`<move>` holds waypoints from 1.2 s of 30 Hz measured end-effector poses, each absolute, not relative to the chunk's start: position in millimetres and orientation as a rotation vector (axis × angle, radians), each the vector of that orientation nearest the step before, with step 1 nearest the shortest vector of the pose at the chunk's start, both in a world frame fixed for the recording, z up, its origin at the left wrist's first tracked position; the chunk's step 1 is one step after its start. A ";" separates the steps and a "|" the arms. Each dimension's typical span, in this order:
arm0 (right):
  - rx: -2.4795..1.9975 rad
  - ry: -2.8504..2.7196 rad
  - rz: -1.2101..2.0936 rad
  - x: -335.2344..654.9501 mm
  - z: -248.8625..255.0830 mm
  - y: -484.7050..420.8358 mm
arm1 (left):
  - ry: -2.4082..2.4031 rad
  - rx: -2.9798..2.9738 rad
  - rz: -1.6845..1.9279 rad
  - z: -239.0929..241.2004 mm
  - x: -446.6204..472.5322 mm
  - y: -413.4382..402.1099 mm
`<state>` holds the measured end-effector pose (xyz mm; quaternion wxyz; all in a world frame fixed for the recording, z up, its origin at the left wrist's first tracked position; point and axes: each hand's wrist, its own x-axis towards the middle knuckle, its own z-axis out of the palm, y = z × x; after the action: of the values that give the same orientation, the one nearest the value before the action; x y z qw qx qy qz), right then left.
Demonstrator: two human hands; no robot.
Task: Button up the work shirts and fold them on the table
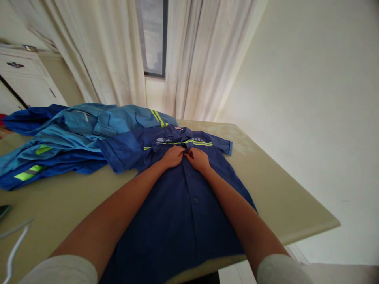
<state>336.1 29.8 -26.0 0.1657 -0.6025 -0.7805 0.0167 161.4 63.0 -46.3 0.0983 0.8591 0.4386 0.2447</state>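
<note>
A dark blue work shirt (177, 213) with a yellow-green reflective stripe lies flat, front up, on a beige table (281, 189), collar away from me. My left hand (172, 156) and my right hand (197, 158) meet at the button placket just below the stripe. Both have their fingers curled and pinched on the placket fabric, thumbs nearly touching. Whatever sits between the fingertips is too small to see.
A heap of lighter and darker blue garments (68, 138) with reflective stripes lies on the table's left. A dark flat object (4, 210) and a pale cord (14, 244) sit at the left edge. Curtains (118, 51), a white cabinet (23, 79) and a wall stand behind.
</note>
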 end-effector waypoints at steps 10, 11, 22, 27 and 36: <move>-1.440 -2.141 0.573 358.2 -11.8 -55.5 | 1.334 2.676 0.825 -38.1 163.2 50.2; -1.395 -2.135 0.694 366.0 -12.5 -66.3 | 1.291 2.721 0.847 -37.4 164.1 46.9; -1.393 -2.342 0.377 366.3 -20.6 -75.9 | 1.260 2.131 0.923 -26.1 177.1 -5.0; -1.521 -2.499 0.047 357.3 -16.5 -80.8 | 1.150 2.157 0.932 -33.1 169.4 -20.3; -1.423 -2.476 -0.016 356.4 -23.5 -80.5 | 1.058 1.759 1.089 -32.9 192.1 -23.6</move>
<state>356.4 -80.5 -23.5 0.1426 -0.4932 -0.8581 -0.0054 192.1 -23.6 -32.9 0.3978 0.6945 0.4177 0.4302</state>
